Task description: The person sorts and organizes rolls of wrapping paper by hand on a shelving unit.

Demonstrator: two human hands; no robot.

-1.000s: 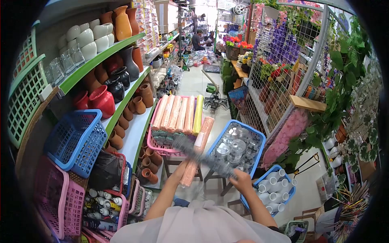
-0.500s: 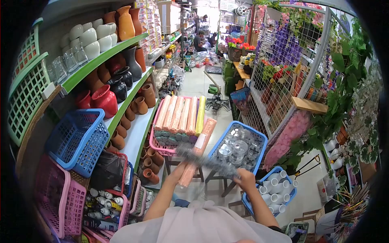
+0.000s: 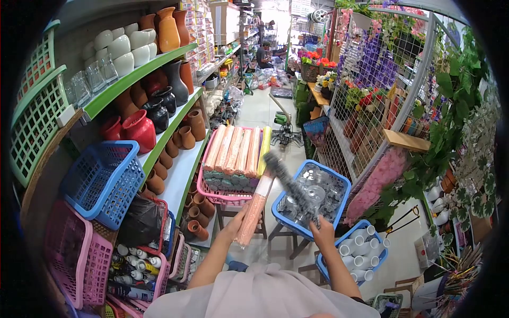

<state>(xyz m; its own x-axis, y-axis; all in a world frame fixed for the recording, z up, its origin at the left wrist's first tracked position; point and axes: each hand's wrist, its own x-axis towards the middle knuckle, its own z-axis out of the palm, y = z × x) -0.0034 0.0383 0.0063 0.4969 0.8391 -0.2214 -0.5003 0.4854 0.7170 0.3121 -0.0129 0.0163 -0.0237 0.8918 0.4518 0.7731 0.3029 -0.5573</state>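
Note:
My left hand (image 3: 233, 229) is closed round the lower part of a long peach bundle in clear wrap (image 3: 250, 216) with a white label, tilted up and away from me. A fuzzy dark grey duster (image 3: 297, 193) is gripped at its near end by my right hand (image 3: 322, 234). Its far end overlaps the top of the peach bundle in this view. Ahead stands a pink basket (image 3: 225, 197) with similar peach bundles (image 3: 233, 151) and a yellow one (image 3: 265, 146) lying over greyish-green rolls (image 3: 228, 181).
Beside the duster, a blue basket (image 3: 343, 204) of clear containers rests on a stool. White vases (image 3: 360, 249) fill another blue basket at the right. Pots and bowls line the shelves (image 3: 172, 196) on the left; a wire rack (image 3: 403, 100) bounds the right side. Farther back a person (image 3: 263, 55) sits.
The duster has swung from lying across the lower peach bundle up to its top end, now angled away from me. My left hand keeps hold of the bundle.

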